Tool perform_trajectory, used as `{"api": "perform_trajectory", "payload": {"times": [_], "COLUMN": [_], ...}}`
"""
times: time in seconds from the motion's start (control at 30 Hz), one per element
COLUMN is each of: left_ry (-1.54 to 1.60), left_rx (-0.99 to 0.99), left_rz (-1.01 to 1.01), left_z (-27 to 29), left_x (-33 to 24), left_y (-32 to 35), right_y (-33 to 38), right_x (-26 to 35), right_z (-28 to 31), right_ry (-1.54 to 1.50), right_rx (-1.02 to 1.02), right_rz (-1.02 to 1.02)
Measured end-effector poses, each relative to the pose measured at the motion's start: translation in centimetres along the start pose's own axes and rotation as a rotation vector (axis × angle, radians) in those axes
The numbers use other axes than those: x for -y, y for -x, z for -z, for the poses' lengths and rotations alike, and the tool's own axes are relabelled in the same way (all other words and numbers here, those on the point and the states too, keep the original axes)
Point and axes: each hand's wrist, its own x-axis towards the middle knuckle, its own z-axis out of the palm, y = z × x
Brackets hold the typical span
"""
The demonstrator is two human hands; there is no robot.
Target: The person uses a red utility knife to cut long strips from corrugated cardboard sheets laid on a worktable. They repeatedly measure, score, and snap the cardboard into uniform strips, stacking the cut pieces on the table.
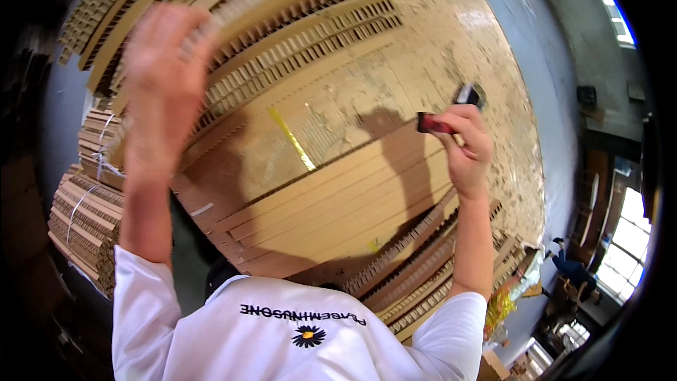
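My right hand (469, 152) is closed around a small red and black handled tool (435, 123), whose exact kind I cannot make out. Just past its knuckles is a dark and silver object (471, 95), too small to name. My left hand (166, 70) is raised over the left ends of slotted cardboard strips (303, 42), its fingers smeared by motion. Between and below the hands, several flat brown cardboard panels (345, 197) lie side by side on the worn worktable (486, 35). A strip of shiny yellow tape (291, 138) lies beyond them.
More slotted cardboard strips (416, 261) lie close to my body on the right. Tied bundles of cardboard strips (84, 226) stand off the table's left side. Beyond the right edge are a yellow crinkled heap (498, 310) and a person in dark clothes (572, 268).
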Motion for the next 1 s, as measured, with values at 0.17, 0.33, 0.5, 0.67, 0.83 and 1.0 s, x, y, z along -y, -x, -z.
{"api": "perform_trajectory", "payload": {"times": [0.17, 0.33, 0.5, 0.67, 0.83, 1.0], "left_ry": [0.278, 0.532, 0.533, 0.536, 0.552, 0.544], "left_rx": [0.151, 0.472, 0.472, 0.518, 0.520, 0.514], "left_rz": [-0.005, 0.148, 0.184, 0.213, 0.218, 0.214], "left_z": [-4.5, -10.8, -12.6, -12.6, -12.6, -12.7], "left_x": [-3.0, -7.5, -7.8, -7.8, -7.8, -7.7], "left_y": [5.7, 16.0, 17.7, 17.7, 17.7, 17.7], "right_y": [3.8, 3.2, 3.2, 2.6, 2.2, 2.1], "right_x": [-2.4, -3.3, -4.1, -4.1, -4.0, -4.2], "right_z": [-1.9, -3.1, -3.2, -3.4, -3.4, -3.6], "right_ry": [-0.002, 0.088, 0.162, 0.218, 0.249, 0.244], "right_rx": [0.168, 0.256, 0.287, 0.312, 0.344, 0.345], "right_rz": [-0.111, -0.030, 0.023, 0.079, 0.096, 0.119]}}
